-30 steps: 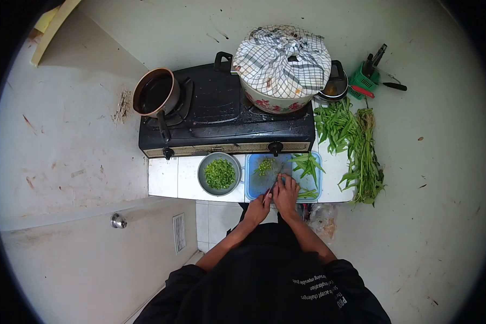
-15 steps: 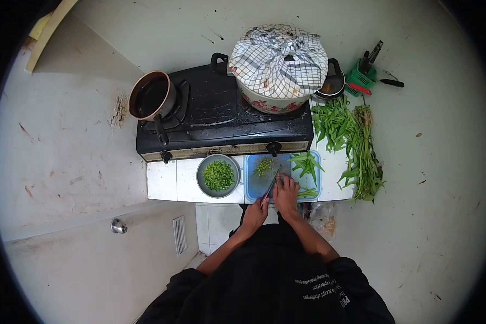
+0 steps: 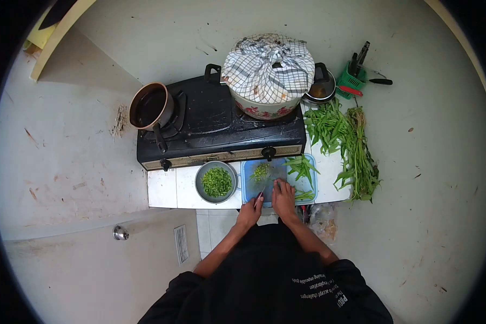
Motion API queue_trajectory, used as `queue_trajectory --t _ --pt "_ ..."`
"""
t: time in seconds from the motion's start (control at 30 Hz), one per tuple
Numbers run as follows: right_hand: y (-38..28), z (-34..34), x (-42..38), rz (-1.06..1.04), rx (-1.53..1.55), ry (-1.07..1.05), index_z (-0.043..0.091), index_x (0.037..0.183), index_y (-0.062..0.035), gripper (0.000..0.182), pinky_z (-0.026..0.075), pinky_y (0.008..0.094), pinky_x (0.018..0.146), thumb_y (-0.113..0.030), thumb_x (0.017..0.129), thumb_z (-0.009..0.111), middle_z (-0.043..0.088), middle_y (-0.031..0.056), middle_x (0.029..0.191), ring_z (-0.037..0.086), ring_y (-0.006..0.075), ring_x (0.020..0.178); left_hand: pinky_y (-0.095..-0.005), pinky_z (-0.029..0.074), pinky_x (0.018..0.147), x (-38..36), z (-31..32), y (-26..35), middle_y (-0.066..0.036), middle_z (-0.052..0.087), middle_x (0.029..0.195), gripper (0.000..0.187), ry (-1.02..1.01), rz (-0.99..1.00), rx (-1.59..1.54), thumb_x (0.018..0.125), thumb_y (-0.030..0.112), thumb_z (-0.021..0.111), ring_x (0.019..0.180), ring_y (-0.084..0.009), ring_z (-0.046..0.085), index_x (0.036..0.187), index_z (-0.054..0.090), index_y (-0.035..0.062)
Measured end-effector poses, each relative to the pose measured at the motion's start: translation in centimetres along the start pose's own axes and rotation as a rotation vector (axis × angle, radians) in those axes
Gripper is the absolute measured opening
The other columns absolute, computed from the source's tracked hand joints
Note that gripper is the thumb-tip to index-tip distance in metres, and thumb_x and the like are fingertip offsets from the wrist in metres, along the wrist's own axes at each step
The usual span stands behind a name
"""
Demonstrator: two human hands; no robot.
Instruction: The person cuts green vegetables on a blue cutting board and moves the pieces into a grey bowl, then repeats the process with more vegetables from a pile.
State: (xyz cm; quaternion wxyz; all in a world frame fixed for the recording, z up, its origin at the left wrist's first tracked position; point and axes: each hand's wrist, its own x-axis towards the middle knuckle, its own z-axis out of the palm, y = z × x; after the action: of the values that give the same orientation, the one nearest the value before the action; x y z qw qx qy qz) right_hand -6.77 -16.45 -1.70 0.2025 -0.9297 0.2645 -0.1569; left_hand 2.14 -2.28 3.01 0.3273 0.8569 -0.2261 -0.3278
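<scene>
My left hand [image 3: 248,214] is closed round the handle of a knife [image 3: 262,192], whose blade points forward over the blue cutting board [image 3: 247,189]. To its right, my right hand [image 3: 283,198] presses down on the board with bent fingers, holding green vegetable stems [image 3: 303,195] that stick out on its right side. Beyond the blade lies a small heap of chopped greens [image 3: 261,172]. Leafy pieces [image 3: 301,167] rest at the board's far right. Left of the board stands a grey bowl [image 3: 200,196] with chopped greens [image 3: 217,182] in it.
A black two-burner stove [image 3: 205,124] stands behind the board, with a saucepan [image 3: 157,114] and a cloth-covered pot [image 3: 267,111] on it. Leafy bunches [image 3: 356,146] lie at the right. Behind them are a small pan [image 3: 323,90] and a green utensil basket [image 3: 352,81].
The knife has moved left and back from my right fingertips, with my left hand shifting the same way. My right hand stays on the stems. The whole view has shifted slightly.
</scene>
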Motion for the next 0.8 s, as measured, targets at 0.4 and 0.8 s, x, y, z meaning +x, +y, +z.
queue_trajectory --t 0.4,0.8 --pt "2.8 -4.6 1.4 0.052 0.166 0.038 0.072 0.100 -0.0032 0.016 0.043 0.0442 0.093 -0.013 0.088 0.068 0.067 0.0096 0.109 0.062 0.0296 0.105 -0.0536 0.051 0.084 0.9 0.1 -1.4 -0.033 0.068 0.092 0.057 -0.048 -0.055 0.030 0.102 0.049 0.048 0.094 -0.0512 0.065 0.104 0.065 -0.0044" --pt "10.6 -6.6 0.7 0.184 0.069 -0.366 0.074 0.103 -0.0078 0.021 0.053 0.0433 0.082 -0.015 0.083 0.076 0.072 0.0131 0.100 0.068 0.0328 0.096 -0.0536 0.049 0.083 3.0 -1.9 -1.4 -0.032 0.068 0.087 0.065 -0.058 -0.060 0.074 0.102 0.057 0.042 0.091 -0.0500 0.066 0.095 0.066 -0.0034"
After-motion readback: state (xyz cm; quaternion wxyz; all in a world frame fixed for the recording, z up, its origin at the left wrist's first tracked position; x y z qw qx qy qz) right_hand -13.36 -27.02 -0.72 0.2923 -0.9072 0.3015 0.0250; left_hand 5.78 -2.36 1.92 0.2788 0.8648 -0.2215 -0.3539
